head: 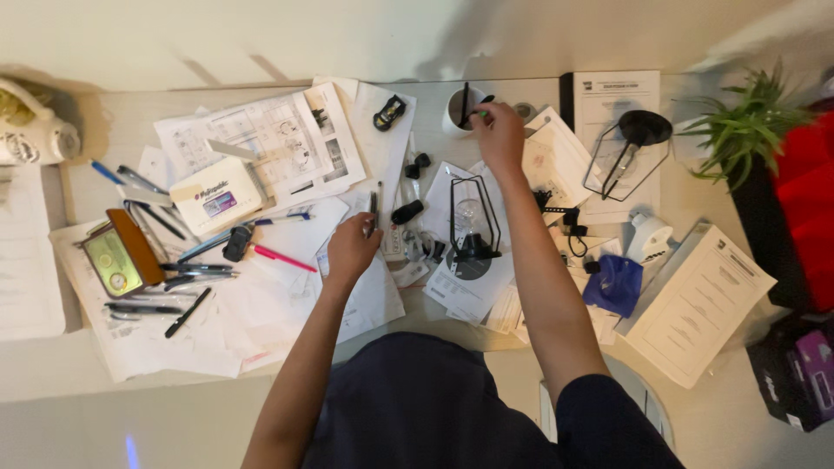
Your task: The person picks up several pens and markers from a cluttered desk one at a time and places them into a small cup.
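Right hand (499, 130): reached to the far side of the desk, fingers pinched on a thin dark pen (477, 110) at the rim of the white cup (453, 115).
Pen axis: tilted, tip toward the cup mouth, just left of the hand; another dark pen stands upright inside.
Left hand (352, 247): nearer, left of centre, fingers curled round a slim grey pen (373, 207) that points far, away from the body.
Cup from left hand: farther and to the right, well apart; the right hand is much closer to it.
Between the hands: a black wire lantern (473, 227) lying on loose papers (287, 148).
Far left: more pens (182, 274) scattered.
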